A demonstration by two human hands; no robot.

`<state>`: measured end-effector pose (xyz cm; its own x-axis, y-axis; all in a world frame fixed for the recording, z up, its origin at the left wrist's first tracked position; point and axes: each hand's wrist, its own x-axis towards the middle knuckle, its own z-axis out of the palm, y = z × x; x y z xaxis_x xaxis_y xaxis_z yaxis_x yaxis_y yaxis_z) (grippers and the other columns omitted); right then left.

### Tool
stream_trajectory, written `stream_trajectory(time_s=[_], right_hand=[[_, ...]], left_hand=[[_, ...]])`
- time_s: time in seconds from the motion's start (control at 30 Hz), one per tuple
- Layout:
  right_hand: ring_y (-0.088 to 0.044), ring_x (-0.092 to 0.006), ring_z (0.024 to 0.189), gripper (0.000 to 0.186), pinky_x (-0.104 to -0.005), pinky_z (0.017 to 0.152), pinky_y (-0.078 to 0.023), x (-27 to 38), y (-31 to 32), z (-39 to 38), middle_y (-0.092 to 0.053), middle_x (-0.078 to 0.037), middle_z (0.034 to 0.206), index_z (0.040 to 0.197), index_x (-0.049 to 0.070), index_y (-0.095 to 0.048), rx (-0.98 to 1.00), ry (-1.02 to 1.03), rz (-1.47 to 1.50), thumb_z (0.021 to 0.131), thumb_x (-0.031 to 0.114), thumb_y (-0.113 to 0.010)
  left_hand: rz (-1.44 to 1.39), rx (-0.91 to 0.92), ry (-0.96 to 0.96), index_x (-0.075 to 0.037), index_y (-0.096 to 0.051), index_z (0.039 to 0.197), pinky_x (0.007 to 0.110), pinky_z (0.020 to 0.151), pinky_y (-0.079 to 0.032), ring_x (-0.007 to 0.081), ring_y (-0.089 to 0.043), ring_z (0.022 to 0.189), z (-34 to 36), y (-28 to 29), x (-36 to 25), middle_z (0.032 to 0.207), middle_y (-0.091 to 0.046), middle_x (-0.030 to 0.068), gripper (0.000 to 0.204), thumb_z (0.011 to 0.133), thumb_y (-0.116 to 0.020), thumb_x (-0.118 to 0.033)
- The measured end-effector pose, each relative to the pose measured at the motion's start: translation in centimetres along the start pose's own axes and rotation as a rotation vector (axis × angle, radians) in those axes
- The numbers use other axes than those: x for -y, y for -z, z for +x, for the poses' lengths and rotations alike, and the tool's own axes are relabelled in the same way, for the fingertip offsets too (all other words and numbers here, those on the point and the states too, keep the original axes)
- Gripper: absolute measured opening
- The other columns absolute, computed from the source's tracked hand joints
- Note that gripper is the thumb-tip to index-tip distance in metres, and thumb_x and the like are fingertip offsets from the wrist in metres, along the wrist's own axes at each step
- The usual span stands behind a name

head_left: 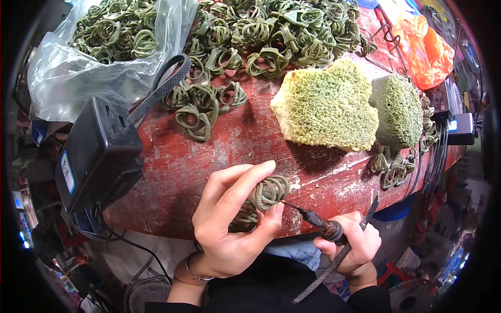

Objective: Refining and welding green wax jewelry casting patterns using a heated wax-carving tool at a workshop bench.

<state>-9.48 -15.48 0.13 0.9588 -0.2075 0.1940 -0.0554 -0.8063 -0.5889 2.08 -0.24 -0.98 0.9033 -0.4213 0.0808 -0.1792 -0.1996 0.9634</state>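
My left hand [232,219] pinches a green coiled ring [271,191], wax-like with rope-textured bands, between thumb and fingers. Another green coiled piece [245,214] shows inside the curl of that hand. My right hand [357,242] is closed around a soldering iron [315,219] with a dark, worn handle. Its thin tip points left and meets the lower right side of the ring; whether it touches is hard to tell. A long, dark grey, file-like strip [331,268] also passes through my right hand, slanting from upper right to lower left.
Behind my hands, the worn red table [172,172] bears a big pile of green rings [250,31]. A clear plastic bag [57,78] holds more. A black box with a strap [102,151] stands left. Two green-topped foam blocks [329,107] [401,112] and an orange bag [425,52] lie right.
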Motion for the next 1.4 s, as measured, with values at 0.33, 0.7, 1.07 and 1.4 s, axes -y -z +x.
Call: stream_trajectory(time_s=[0.33, 0.7, 1.07, 1.4], right_hand=[[-0.054, -0.0154, 0.046, 0.036, -0.0252, 0.042, -0.043, 0.0, 0.0, 0.0, -0.056, -0.002, 0.06, 0.08, 0.005, -0.058, 0.027, 0.007, -0.043, 0.066, 0.031, -0.078], [-0.055, -0.0162, 0.047, 0.035, -0.0262, 0.043, -0.045, 0.1, 0.0, 0.2, -0.056, -0.003, 0.059, 0.077, 0.004, -0.058, 0.045, -0.01, -0.012, 0.065, 0.029, -0.079], [-0.054, -0.0154, 0.046, 0.037, -0.0242, 0.042, -0.043, 0.0, -0.1, 0.0, -0.056, -0.002, 0.06, 0.08, 0.005, -0.057, 0.031, -0.018, -0.024, 0.066, 0.032, -0.078], [-0.053, -0.014, 0.048, 0.039, -0.0232, 0.043, -0.038, -0.1, 0.0, -0.6, -0.057, -0.001, 0.063, 0.085, 0.006, -0.057, 0.002, -0.029, -0.007, 0.068, 0.034, -0.076]], left_hand=[[0.006, -0.012, -0.022, 0.0, -0.058, 0.111, 0.027, 0.07, -0.047, 0.0186, -0.057, 0.082, 0.0, 0.0, 0.1, 0.101, -0.054, 0.0126, 0.046, 0.066, -0.069, 0.004], [0.115, 0.044, -0.184, 0.006, -0.054, 0.111, 0.022, 0.069, -0.046, 0.0115, -0.054, 0.081, 0.1, 0.4, 0.9, 0.104, -0.05, 0.0127, 0.042, 0.076, -0.067, -0.011], [0.031, -0.008, -0.037, 0.0, -0.059, 0.11, 0.027, 0.07, -0.048, 0.0182, -0.057, 0.082, 0.1, 0.1, 0.0, 0.1, -0.054, 0.0122, 0.045, 0.066, -0.07, 0.003], [-0.002, -0.004, 0.0, 0.002, -0.058, 0.11, 0.024, 0.064, -0.048, 0.0131, -0.057, 0.074, 0.1, 0.0, -0.1, 0.097, -0.055, 0.0114, 0.044, 0.067, -0.07, 0.002]])
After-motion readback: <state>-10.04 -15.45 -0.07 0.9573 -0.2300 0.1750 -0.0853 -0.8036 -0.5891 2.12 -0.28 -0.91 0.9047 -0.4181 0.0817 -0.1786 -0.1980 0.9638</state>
